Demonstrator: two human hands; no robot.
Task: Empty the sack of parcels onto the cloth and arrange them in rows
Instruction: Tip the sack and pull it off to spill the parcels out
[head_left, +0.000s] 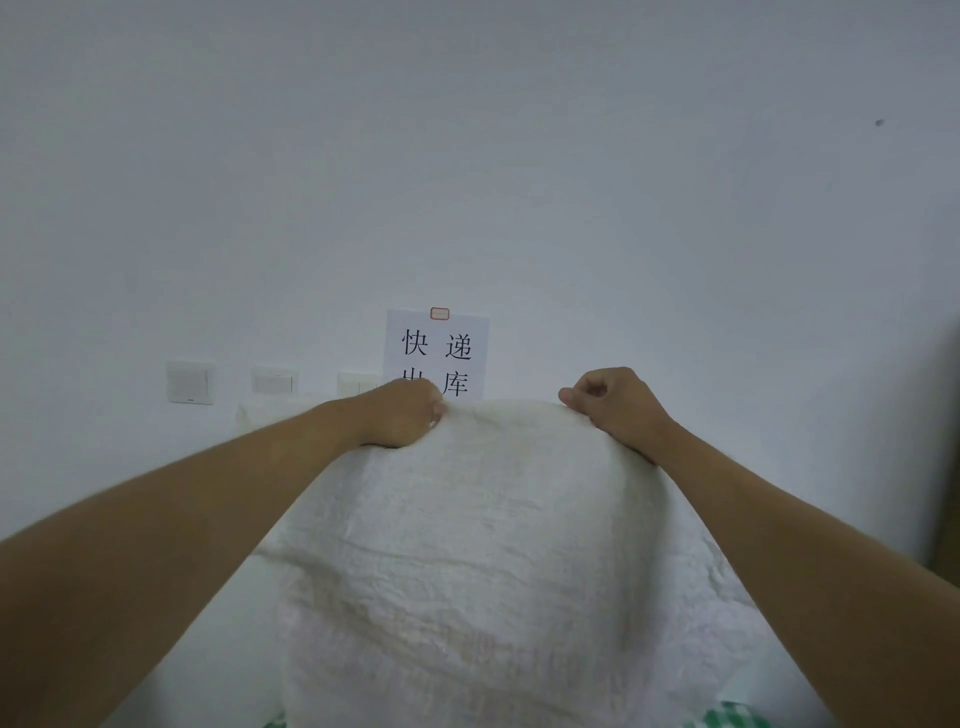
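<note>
Head view looks past two bare forearms stretched forward and up. Left hand (410, 413) is a closed fist, fingers curled down into the top edge of a large white woven plastic sack (467, 561), bunching the fabric under the knuckles. Right hand (613, 402) is also curled tight, thumb and fingers pinching the same upper edge further to the right, with the thumb tip jutting out toward the middle. Between the two fists the sack's edge arches in a smooth curve, and its body hangs down wide and crumpled toward the bottom of the frame, filling the space between the forearms. Its surface bulges unevenly, though whether parcels are inside cannot be told from here, since the fabric hides everything within.

At the very bottom, on each side of the sack, small corners of a green-and-white checked cloth (737, 714) peek out beneath it.

Behind the hands stands a plain pale wall (467, 156). A white paper sheet with black Chinese characters (436, 353) is fixed to it by a small red-edged tab, its lower part hidden by the left fist and the sack. To the left of that sheet sits a row of white wall switches (190, 382).
</note>
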